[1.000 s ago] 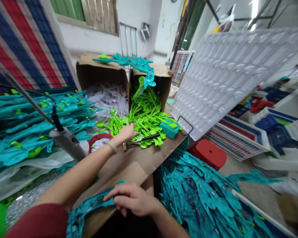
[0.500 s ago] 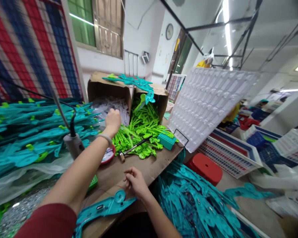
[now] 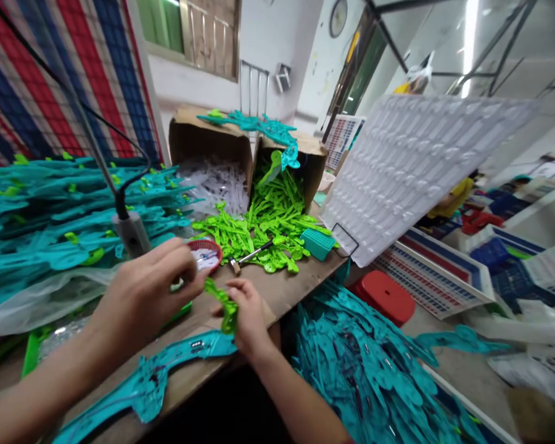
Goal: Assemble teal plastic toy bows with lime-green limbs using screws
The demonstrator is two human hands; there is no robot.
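Note:
My right hand (image 3: 250, 317) grips a bright green plastic part (image 3: 229, 311) between thumb and fingers, above the table's front edge. Just left of it, my left hand (image 3: 150, 290) is curled with its fingertips together, close to the green part's upper end. Whatever those fingers may hold is too hidden to name. Below both hands, a long teal plastic piece (image 3: 155, 373) lies on the brown table (image 3: 277, 296). A small red basket (image 3: 217, 251) with pale bits stands beyond my left hand. Near it rests a hammer (image 3: 250, 256).
Loose green parts (image 3: 277, 197) spill from a cardboard box (image 3: 317, 166) beside another box of clear pieces (image 3: 222, 185). Teal pieces pile up left (image 3: 41, 216) and lower right (image 3: 361, 370). A teal basket (image 3: 318, 243), a red stool (image 3: 383, 296) and a lamp stem (image 3: 132, 231) stand nearby.
My left hand has drawn back from the boxes toward my right hand. The right hand, without the green part before, now grips it. The camera view has shifted slightly.

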